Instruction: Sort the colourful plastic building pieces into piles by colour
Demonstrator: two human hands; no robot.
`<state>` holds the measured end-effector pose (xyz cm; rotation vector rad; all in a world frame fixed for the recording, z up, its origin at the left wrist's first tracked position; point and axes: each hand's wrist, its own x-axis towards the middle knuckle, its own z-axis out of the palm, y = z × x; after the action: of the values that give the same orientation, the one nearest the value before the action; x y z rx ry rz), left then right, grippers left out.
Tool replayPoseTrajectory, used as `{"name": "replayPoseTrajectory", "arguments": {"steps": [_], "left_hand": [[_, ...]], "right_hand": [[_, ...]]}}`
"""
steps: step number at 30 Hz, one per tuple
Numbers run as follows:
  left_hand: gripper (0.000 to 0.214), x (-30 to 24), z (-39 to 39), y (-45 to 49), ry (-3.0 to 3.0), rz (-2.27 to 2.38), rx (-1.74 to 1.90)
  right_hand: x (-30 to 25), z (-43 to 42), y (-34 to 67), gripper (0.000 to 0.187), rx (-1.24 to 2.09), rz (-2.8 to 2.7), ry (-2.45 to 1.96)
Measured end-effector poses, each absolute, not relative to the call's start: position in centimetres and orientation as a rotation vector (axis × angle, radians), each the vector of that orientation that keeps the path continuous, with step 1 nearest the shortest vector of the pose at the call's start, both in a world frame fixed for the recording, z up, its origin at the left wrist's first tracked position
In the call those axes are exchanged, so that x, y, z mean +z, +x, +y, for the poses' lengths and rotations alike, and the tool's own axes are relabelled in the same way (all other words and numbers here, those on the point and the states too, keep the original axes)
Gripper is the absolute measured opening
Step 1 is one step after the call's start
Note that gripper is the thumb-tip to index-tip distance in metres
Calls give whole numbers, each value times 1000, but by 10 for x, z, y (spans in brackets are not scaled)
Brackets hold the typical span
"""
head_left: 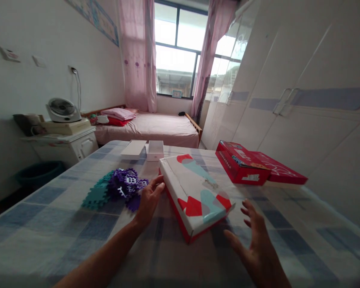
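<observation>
A flat white box [195,192] with red and light blue shapes on its lid lies on the checked blue and white cloth [48,224] in front of me. My left hand [148,200] rests against the box's left side, fingers stretched along the edge. My right hand [256,244] hovers open just right of the box's near corner, fingers spread, touching nothing. A pile of purple and teal foam puzzle pieces [117,186] lies just left of my left hand.
A red box [240,164] with its lid beside it sits at the right. A small open white box [154,150] and its lid stand at the far edge. Beyond are a pink bed [156,128], a nightstand with a fan [63,110] and white wardrobes [288,100].
</observation>
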<state>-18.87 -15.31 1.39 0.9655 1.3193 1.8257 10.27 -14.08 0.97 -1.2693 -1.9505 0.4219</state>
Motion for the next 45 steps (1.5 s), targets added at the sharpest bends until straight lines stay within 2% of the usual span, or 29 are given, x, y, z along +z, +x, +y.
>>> {"name": "replayPoseTrajectory", "arguments": {"steps": [4, 8, 13, 16, 18, 22, 25, 30, 32, 37, 40, 43, 45], "left_hand": [[36, 29, -158, -188, 801, 1025, 1862], [35, 47, -159, -188, 716, 827, 1854], [41, 63, -153, -180, 907, 836, 1862], [45, 61, -148, -173, 1254, 1052, 1813], [42, 55, -149, -169, 1601, 1255, 1703], [19, 46, -159, -162, 2292, 1462, 1289], [22, 45, -170, -159, 2465, 1495, 1153], [18, 42, -187, -164, 2420, 1552, 1191], [16, 39, -192, -167, 2368, 1579, 1244], [18, 37, -203, -170, 2318, 1608, 1342], [28, 35, -205, -172, 2313, 1592, 1384], [34, 29, -206, -172, 2301, 1604, 1427], [41, 22, -207, -170, 2224, 1676, 1490]], "right_hand": [[20, -142, 80, 86, -24, -2331, -904], [24, -140, 55, 78, -309, -2305, -876], [47, -132, 50, 54, -400, -2212, -964], [67, -110, 58, 35, -404, -2147, -1129], [80, -85, 66, 31, -383, -2019, -1359], [96, -25, 82, 36, -184, -1819, -1598], [95, 12, 82, 41, 76, -1727, -1544], [64, 50, 46, 21, 1041, -1214, -1287], [49, 60, 24, 17, 1247, -1111, -1181], [25, 80, -16, 11, 1494, -1084, -1131], [19, 86, -31, 6, 1611, -1092, -1124], [15, 84, -42, 19, 1662, -1146, -1099], [14, 80, -47, 20, 1663, -1200, -1087]]}}
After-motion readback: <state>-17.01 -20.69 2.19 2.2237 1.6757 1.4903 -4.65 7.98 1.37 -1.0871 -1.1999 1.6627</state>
